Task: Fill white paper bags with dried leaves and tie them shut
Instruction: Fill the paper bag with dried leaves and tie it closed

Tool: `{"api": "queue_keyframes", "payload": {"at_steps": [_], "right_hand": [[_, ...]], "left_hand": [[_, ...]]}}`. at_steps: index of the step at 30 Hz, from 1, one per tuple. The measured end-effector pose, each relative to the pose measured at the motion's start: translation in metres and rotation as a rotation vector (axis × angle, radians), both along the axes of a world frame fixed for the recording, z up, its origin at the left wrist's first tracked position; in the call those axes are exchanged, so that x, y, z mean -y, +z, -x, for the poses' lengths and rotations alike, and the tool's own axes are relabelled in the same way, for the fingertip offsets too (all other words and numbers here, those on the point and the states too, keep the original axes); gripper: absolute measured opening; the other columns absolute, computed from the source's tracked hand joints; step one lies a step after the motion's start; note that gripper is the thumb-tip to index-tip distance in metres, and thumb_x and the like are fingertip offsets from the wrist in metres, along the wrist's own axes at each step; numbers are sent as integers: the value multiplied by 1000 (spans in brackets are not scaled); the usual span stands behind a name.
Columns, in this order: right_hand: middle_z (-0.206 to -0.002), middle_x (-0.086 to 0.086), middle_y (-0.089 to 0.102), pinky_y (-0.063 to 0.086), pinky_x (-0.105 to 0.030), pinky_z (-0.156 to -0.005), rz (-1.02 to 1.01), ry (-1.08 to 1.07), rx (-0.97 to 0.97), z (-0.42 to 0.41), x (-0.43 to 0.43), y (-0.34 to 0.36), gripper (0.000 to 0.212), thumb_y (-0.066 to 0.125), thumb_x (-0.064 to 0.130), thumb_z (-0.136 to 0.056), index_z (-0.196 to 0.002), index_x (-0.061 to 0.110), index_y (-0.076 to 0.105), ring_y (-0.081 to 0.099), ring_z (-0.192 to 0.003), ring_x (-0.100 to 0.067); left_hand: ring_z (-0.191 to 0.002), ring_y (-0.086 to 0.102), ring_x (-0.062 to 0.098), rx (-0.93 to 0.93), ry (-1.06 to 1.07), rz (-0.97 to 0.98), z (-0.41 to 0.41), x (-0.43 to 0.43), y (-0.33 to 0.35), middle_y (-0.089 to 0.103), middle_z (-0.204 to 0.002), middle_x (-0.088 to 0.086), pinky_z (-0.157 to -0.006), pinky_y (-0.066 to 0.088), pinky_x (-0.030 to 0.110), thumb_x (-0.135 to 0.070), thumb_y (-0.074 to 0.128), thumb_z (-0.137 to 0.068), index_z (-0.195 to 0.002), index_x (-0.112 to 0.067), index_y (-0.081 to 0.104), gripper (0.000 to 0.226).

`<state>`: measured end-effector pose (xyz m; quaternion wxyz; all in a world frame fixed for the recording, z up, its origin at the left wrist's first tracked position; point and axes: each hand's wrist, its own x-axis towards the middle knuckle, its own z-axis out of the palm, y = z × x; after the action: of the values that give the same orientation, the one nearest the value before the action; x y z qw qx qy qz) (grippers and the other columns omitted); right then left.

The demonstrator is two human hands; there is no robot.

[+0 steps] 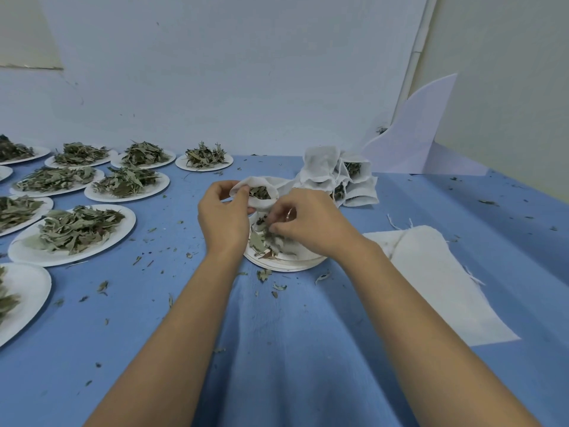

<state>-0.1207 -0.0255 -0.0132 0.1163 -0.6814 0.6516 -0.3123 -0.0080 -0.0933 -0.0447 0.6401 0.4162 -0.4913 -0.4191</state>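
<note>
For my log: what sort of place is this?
Probably a makeshift indoor herb-packing station: a blue cloth-covered table, rows of paper plates heaped with dried leaves, and a pile of filled white bags.

Table surface: blue cloth (292,349), creased. Rear wall (231,72): pale, scuffed. White conduit (417,47) runs up the corner beside the cream right wall (508,87). Lighting: even.
</note>
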Motion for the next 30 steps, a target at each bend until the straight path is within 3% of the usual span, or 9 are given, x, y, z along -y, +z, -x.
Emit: {"api": "queue_keyframes", "payload": {"at_steps": [2, 5, 8, 12, 16, 19, 21, 26, 30], "right_hand": [[-71, 9, 70, 45, -8, -63, -162, 132, 7, -3, -4, 4, 14, 72, 7, -74, -84, 17, 75, 60, -66, 6], [-81, 9, 70, 40, -3, -59, -397, 277, -111, -9, -9, 8, 28, 76, 6, -73, -96, 21, 74, 56, -62, 10], [-98, 8, 67, 35, 1, -54, -471, 312, -204, -13, -10, 10, 41, 79, 7, -70, -108, 22, 70, 52, -58, 17], [-109, 8, 65, 37, -5, -56, -518, 328, -345, -17, -14, 16, 45, 79, 7, -70, -109, 27, 69, 52, -62, 13], [-86, 10, 59, 36, -15, -56, -536, 304, -449, -26, -15, 14, 41, 75, 2, -72, -107, 23, 69, 47, -66, 2], [-72, 14, 51, 42, -19, -60, -501, 279, -469, -32, -16, 12, 30, 77, 5, -72, -98, 19, 70, 48, -66, -3], [-70, 14, 53, 46, -21, -66, -482, 267, -457, -34, -16, 11, 23, 78, 7, -72, -92, 17, 71, 51, -71, -6], [-80, 7, 63, 43, -17, -53, -459, 246, -468, -35, -15, 8, 16, 77, 9, -73, -86, 17, 72, 55, -69, -6], [-72, 8, 63, 52, -26, -66, -418, 255, -421, -35, -15, 6, 10, 74, 8, -71, -77, 16, 71, 61, -73, -11]], "left_hand": [[-66, 63, 2, -14, 7, -1, 0, 0, 0, 60, -85, -9, -59, 53, 15, -12, 62, -90, -84, -20, 60, 10], [-62, 62, -2, -11, 2, 0, 0, 1, -1, 59, -84, -10, -60, 54, 17, -13, 62, -91, -83, -21, 59, 11], [-53, 60, -7, 0, -5, 0, 0, 1, -2, 58, -84, -10, -64, 56, 22, -13, 61, -91, -87, -18, 60, 7], [-55, 61, -4, -13, -18, -7, 0, 1, -1, 59, -86, -7, -62, 55, 19, -12, 61, -91, -87, -17, 60, 7], [-71, 63, 8, -27, -49, -3, 0, -1, 0, 60, -86, -4, -57, 52, 12, -10, 61, -90, -80, -21, 58, 16], [-70, 62, 9, -15, -64, 2, 0, -2, 1, 60, -85, -5, -57, 52, 13, -9, 61, -90, -80, -22, 59, 17], [-65, 63, 5, -13, -65, 4, 0, -1, 0, 61, -85, -6, -57, 52, 14, -10, 62, -90, -80, -23, 59, 17], [-64, 62, 4, -23, -63, 16, 0, -2, 1, 61, -85, -7, -59, 53, 15, -10, 62, -90, -78, -24, 59, 18], [-69, 62, 7, -27, -50, 29, 0, -3, 2, 59, -84, -7, -58, 53, 14, -10, 62, -90, -78, -23, 58, 18]]}}
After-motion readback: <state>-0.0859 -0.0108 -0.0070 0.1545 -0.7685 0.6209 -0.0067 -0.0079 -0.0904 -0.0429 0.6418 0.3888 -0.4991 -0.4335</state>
